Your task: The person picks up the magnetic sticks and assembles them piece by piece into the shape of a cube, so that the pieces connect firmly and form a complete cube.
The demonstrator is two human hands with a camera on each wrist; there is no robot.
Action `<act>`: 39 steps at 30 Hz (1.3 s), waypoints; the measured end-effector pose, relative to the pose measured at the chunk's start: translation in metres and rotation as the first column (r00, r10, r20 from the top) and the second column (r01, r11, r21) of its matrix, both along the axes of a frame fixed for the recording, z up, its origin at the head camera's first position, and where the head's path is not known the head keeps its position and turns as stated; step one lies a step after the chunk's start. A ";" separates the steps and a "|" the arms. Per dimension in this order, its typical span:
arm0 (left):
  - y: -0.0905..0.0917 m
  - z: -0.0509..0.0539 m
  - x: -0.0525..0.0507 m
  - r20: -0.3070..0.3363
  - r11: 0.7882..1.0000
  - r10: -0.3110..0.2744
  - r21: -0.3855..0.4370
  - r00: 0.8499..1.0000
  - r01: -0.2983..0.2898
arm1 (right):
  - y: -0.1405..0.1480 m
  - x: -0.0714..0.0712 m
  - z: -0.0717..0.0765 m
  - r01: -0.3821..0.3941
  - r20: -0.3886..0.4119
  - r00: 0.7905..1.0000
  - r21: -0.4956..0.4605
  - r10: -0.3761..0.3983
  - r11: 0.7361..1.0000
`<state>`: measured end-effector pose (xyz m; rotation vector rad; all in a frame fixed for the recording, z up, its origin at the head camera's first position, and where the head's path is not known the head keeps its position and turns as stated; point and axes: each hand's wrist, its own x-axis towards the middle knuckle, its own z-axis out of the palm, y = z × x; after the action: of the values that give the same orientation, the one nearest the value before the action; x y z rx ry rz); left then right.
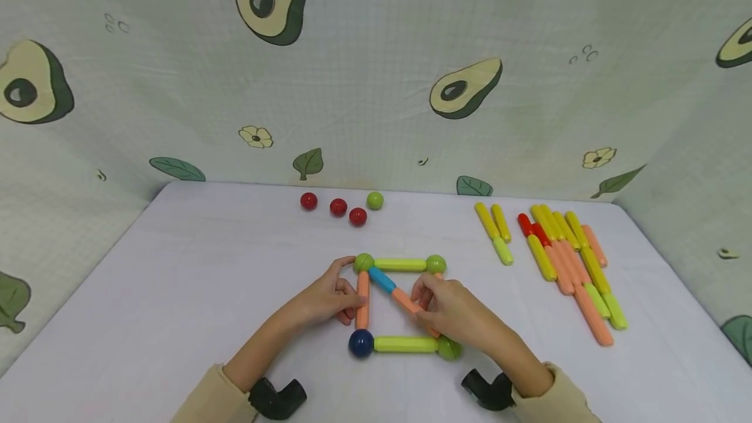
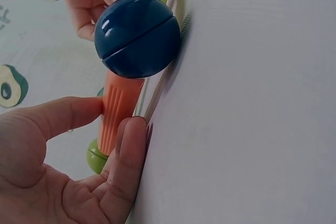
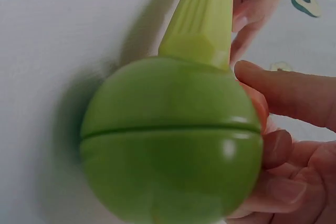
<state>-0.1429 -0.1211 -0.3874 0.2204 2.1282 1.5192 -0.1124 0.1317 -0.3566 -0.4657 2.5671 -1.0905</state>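
On the table lies a square of magnetic rods and balls. A navy ball (image 1: pixel 361 343) and green balls (image 1: pixel 450 348) form its corners, with yellow-green rods (image 1: pixel 405 344) along front and back. My left hand (image 1: pixel 329 294) pinches the left side's orange rod (image 2: pixel 118 108), its index finger reaching the back-left green ball (image 1: pixel 364 262). A blue rod (image 1: pixel 382 281) and an orange rod (image 1: pixel 407 300) run diagonally from that ball towards the front-right one. My right hand (image 1: pixel 452 309) pinches the diagonal orange rod and covers most of the square's right side.
Three red balls (image 1: pixel 338 207) and a green ball (image 1: pixel 375 200) sit at the back. On the right lie spare yellow rods (image 1: pixel 541 258), orange rods (image 1: pixel 593 315), red rods (image 1: pixel 525 224) and yellow-green rods (image 1: pixel 615 311). A patterned cloth (image 1: pixel 376 83) stands behind the table.
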 end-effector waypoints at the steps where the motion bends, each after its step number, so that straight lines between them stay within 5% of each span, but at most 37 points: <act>1: 0.000 0.000 0.000 0.001 1.000 0.000 -0.001 1.000 0.000 | 0.000 0.001 0.000 0.001 -0.004 1.000 0.003 -0.001 1.000; 25: 0.006 0.003 0.001 -0.037 1.000 -0.010 -0.004 0.999 0.010 | 0.002 0.001 -0.002 0.046 -0.051 0.998 0.074 -0.042 0.996; 34: 0.018 0.000 -0.008 -0.022 0.998 0.042 -0.041 0.999 -0.043 | 0.037 -0.010 0.000 -0.016 -0.099 0.995 -0.042 0.011 0.999; 39: 0.021 -0.002 -0.011 0.007 0.998 0.061 -0.003 0.998 -0.061 | 0.072 -0.017 0.008 0.148 -0.172 0.975 0.029 -0.141 0.989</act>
<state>-0.1537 -0.1000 -0.3891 0.1493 2.1492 1.5492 -0.1292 0.2032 -0.3483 -0.3812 2.8050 -1.0851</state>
